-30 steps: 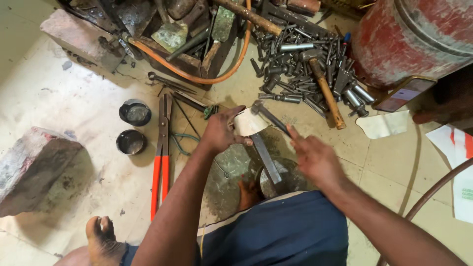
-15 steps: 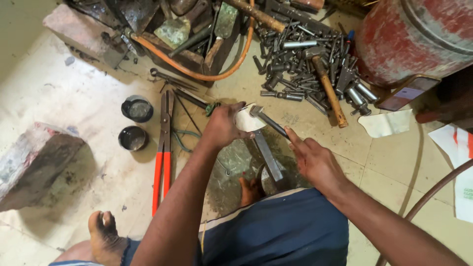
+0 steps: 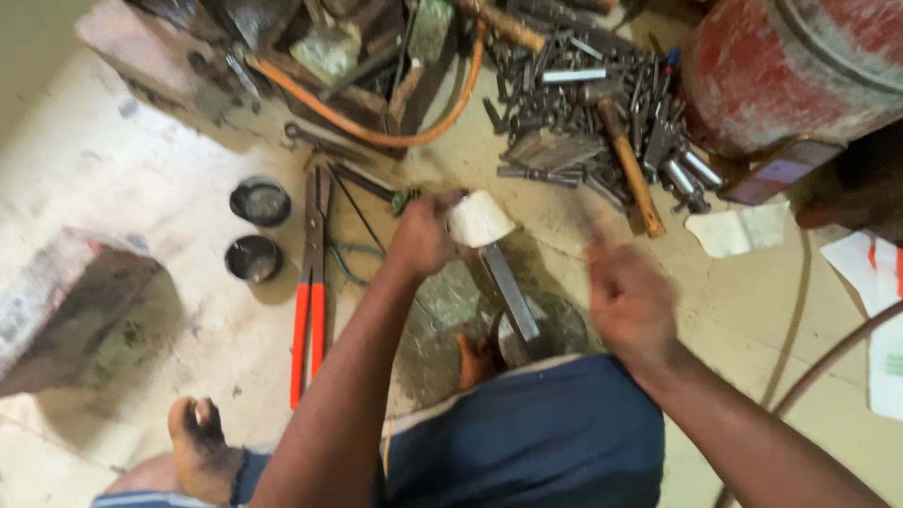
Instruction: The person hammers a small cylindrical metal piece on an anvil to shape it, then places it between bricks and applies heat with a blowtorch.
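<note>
Near the middle of the frame the left hand [image 3: 423, 235] is closed around a small white, rounded piece [image 3: 480, 218], smooth and cup-like, held against the top end of a flat grey metal bar [image 3: 511, 292] that slants down toward the person's lap. The right hand [image 3: 628, 299] hangs just right of the bar, blurred, touching nothing; whether its fingers are spread or curled I cannot tell. Left of the hands lies a long cutter with orange-red handles [image 3: 306, 320] on the pale, dusty floor, beside two small round dark tins [image 3: 259, 202]. Along the top edge a heap of dull grey bolts and sockets [image 3: 583, 103] surrounds a wooden-handled hammer [image 3: 632, 169], and an orange hose [image 3: 376, 127] loops past dark scrap. At upper right stands a rusty red drum [image 3: 790, 66], with a crumpled white paper [image 3: 738, 230] below it and a white sheet with red marking [image 3: 879, 273] at the right edge.
</note>
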{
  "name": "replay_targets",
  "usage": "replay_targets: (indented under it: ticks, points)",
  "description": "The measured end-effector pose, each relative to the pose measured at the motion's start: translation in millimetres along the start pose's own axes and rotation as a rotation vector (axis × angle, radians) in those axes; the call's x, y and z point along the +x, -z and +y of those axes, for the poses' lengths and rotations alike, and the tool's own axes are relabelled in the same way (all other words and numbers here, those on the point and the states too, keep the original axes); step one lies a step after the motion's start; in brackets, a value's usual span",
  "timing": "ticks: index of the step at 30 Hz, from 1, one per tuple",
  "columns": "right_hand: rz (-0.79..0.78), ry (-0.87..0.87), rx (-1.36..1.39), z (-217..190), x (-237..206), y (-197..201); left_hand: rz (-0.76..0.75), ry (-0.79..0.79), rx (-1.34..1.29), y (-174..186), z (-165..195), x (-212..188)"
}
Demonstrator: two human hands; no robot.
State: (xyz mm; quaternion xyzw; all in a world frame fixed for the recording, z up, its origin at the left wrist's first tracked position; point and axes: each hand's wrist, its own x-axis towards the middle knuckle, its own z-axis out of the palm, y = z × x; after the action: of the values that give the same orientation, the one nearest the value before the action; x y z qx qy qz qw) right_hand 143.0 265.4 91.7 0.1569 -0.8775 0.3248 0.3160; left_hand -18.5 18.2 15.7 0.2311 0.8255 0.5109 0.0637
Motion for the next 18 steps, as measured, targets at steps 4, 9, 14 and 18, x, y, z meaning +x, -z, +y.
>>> replay_targets:
  ticks: [4, 9, 14, 18]
  points:
    - [-0.311, -0.009, -0.352, 3.1, 1.8, 0.6, 0.042, -0.316, 0.122, -5.8, -9.2, 0.1]
    - [-0.126, 0.156, -0.489, 0.6, 11.8, -2.4, -0.023, -0.051, 0.006, -6.7, -16.3, 1.4]
    - [-0.054, -0.026, -0.200, -9.3, 17.4, 1.3, -0.015, -0.160, 0.051, -9.5, -13.7, 1.3]
    - [-0.486, -0.127, -0.322, -16.0, 20.7, 1.8, -0.054, -0.093, 0.023, -5.3, -7.7, 1.7]
